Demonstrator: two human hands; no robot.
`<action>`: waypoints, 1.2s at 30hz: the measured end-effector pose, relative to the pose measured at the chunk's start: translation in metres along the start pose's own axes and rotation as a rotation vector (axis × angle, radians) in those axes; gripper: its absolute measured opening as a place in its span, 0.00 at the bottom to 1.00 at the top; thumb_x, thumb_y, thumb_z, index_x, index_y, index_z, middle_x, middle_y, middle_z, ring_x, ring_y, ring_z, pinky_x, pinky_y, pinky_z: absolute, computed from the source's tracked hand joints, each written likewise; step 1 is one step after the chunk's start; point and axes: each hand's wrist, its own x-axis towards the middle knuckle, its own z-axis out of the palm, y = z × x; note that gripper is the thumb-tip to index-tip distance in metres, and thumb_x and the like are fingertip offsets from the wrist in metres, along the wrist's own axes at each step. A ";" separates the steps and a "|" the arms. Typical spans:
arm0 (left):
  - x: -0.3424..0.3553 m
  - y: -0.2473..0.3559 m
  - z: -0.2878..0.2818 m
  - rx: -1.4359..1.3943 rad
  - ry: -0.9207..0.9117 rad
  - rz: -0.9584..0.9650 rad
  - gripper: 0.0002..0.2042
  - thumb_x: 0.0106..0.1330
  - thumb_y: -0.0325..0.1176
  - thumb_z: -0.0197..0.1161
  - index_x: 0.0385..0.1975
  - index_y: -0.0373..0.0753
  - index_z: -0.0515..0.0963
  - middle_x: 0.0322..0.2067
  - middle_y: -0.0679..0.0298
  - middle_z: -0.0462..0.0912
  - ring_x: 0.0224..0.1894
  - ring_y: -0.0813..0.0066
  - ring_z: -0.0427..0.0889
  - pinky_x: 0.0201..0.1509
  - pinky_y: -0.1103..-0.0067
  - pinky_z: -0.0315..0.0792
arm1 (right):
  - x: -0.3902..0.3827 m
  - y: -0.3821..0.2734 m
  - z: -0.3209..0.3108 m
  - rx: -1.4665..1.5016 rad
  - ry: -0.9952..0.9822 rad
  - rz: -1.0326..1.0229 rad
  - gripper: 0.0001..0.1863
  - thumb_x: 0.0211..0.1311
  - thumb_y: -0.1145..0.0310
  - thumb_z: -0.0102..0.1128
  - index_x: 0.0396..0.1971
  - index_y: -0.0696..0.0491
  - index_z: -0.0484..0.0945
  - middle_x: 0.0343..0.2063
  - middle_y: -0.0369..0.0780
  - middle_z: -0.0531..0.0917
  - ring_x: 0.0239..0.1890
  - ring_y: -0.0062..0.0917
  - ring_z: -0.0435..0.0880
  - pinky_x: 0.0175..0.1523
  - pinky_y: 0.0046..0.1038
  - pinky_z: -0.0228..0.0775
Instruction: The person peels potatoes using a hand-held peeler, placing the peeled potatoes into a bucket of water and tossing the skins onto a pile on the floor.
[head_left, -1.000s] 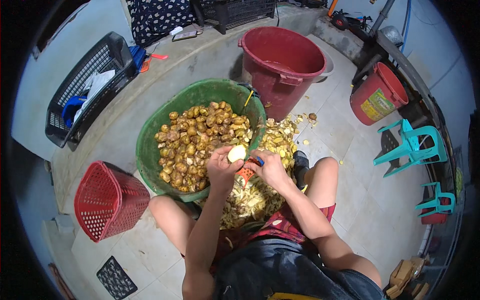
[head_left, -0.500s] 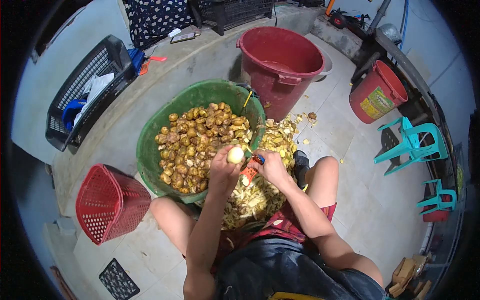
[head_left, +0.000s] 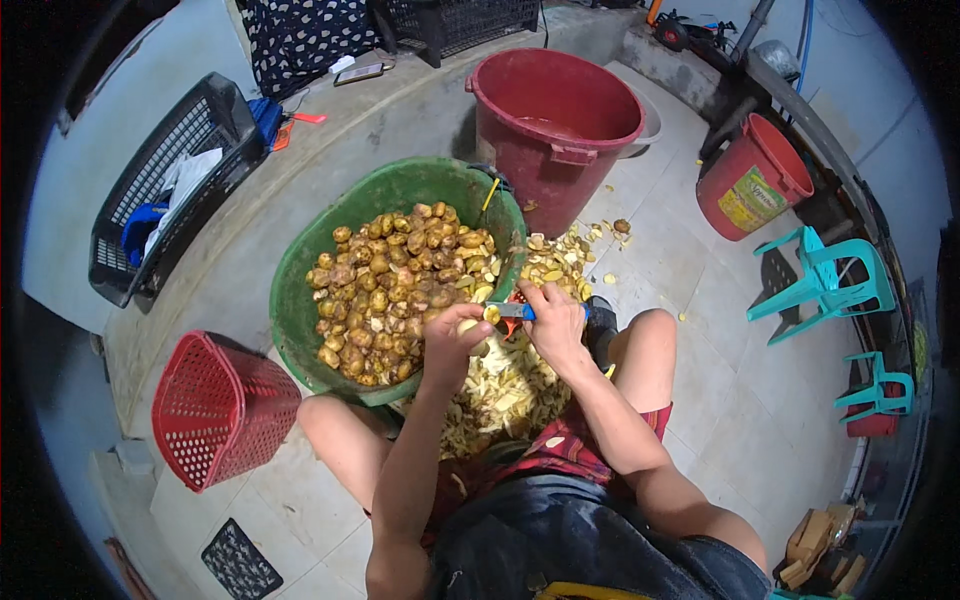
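My left hand (head_left: 447, 345) is closed around a pale peeled potato (head_left: 473, 337), above the near right rim of a green tub (head_left: 290, 335). Facing it, my right hand (head_left: 552, 322) grips a blue-handled knife (head_left: 512, 310), its flat metal blade pointing left at the potato. A small yellow slice (head_left: 491, 313) sits at the blade's end. Something orange (head_left: 512, 326) shows under the blade beside my right hand; whether I hold it I cannot tell. Unpeeled brown potatoes (head_left: 385, 275) fill much of the tub. Below my hands lies a heap of pale peelings (head_left: 505, 395).
A large red bin (head_left: 545, 165) stands behind the tub, with scattered peelings (head_left: 565, 255) before it. At left are a red perforated basket (head_left: 245, 420) and a black crate (head_left: 125, 205). A smaller red bucket (head_left: 735, 190) and teal stools (head_left: 835, 285) stand at right.
The knife has turned so its blade now lies flat toward the left, against the potato end. My left hand has lowered slightly and tilted the potato. The orange thing is now mostly covered.
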 end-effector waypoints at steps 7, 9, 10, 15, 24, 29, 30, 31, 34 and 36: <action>-0.004 -0.002 0.004 0.330 0.082 0.220 0.08 0.58 0.29 0.69 0.34 0.31 0.80 0.32 0.67 0.80 0.30 0.85 0.75 0.32 0.85 0.70 | 0.001 0.000 0.001 -0.009 0.014 -0.012 0.23 0.44 0.69 0.68 0.45 0.47 0.78 0.26 0.40 0.75 0.29 0.36 0.80 0.32 0.37 0.72; -0.005 0.001 0.006 0.328 0.116 0.275 0.08 0.58 0.28 0.69 0.33 0.32 0.81 0.32 0.67 0.80 0.30 0.84 0.76 0.34 0.84 0.70 | 0.002 0.000 0.004 0.156 0.021 0.092 0.22 0.43 0.68 0.72 0.43 0.47 0.81 0.27 0.41 0.79 0.31 0.37 0.81 0.33 0.34 0.73; -0.006 0.004 0.007 0.326 0.119 0.276 0.08 0.58 0.28 0.69 0.33 0.32 0.81 0.32 0.67 0.80 0.30 0.84 0.76 0.34 0.84 0.70 | 0.003 0.000 0.004 0.156 0.019 0.089 0.22 0.43 0.68 0.72 0.43 0.47 0.81 0.27 0.41 0.79 0.31 0.37 0.81 0.33 0.34 0.73; -0.007 0.013 0.012 0.672 0.174 0.455 0.06 0.54 0.26 0.70 0.29 0.32 0.80 0.28 0.63 0.81 0.31 0.77 0.78 0.36 0.81 0.71 | 0.000 0.010 0.010 0.860 -0.342 0.224 0.17 0.57 0.59 0.70 0.39 0.57 0.82 0.29 0.33 0.82 0.30 0.16 0.77 0.36 0.23 0.70; -0.007 0.011 0.015 0.923 0.110 0.659 0.08 0.47 0.22 0.70 0.27 0.36 0.80 0.27 0.59 0.82 0.31 0.63 0.81 0.36 0.74 0.73 | 0.003 -0.007 -0.010 1.120 -0.575 0.299 0.17 0.60 0.58 0.68 0.39 0.57 0.81 0.31 0.32 0.82 0.33 0.14 0.76 0.41 0.21 0.69; -0.007 0.016 0.016 0.898 0.001 0.619 0.08 0.49 0.21 0.69 0.29 0.34 0.81 0.28 0.58 0.82 0.31 0.65 0.82 0.36 0.76 0.74 | 0.003 -0.003 -0.010 1.155 -0.604 0.318 0.16 0.61 0.59 0.67 0.39 0.57 0.81 0.32 0.32 0.82 0.35 0.15 0.76 0.43 0.22 0.68; -0.007 0.017 0.016 0.870 -0.023 0.586 0.08 0.49 0.20 0.69 0.30 0.33 0.81 0.28 0.58 0.82 0.31 0.66 0.82 0.37 0.76 0.74 | 0.003 -0.001 -0.010 1.177 -0.613 0.301 0.16 0.62 0.59 0.66 0.40 0.57 0.80 0.32 0.32 0.82 0.36 0.15 0.76 0.44 0.22 0.68; -0.007 0.018 0.015 0.868 -0.022 0.585 0.08 0.49 0.20 0.69 0.30 0.33 0.81 0.28 0.58 0.82 0.31 0.66 0.82 0.37 0.76 0.74 | 0.003 0.001 -0.010 1.198 -0.623 0.284 0.16 0.62 0.59 0.65 0.40 0.57 0.80 0.33 0.32 0.81 0.37 0.15 0.75 0.45 0.22 0.67; -0.007 0.021 0.014 0.844 -0.070 0.523 0.08 0.50 0.20 0.69 0.31 0.33 0.82 0.28 0.59 0.83 0.31 0.69 0.82 0.37 0.77 0.74 | 0.006 0.002 -0.017 1.240 -0.661 0.268 0.17 0.62 0.56 0.64 0.40 0.56 0.80 0.32 0.32 0.80 0.36 0.15 0.74 0.44 0.21 0.66; -0.007 0.022 0.015 0.801 -0.077 0.472 0.06 0.51 0.21 0.69 0.30 0.33 0.82 0.28 0.59 0.83 0.31 0.70 0.81 0.37 0.78 0.73 | 0.004 0.006 -0.012 1.244 -0.652 0.238 0.18 0.62 0.55 0.65 0.40 0.56 0.79 0.32 0.31 0.79 0.35 0.15 0.73 0.42 0.21 0.65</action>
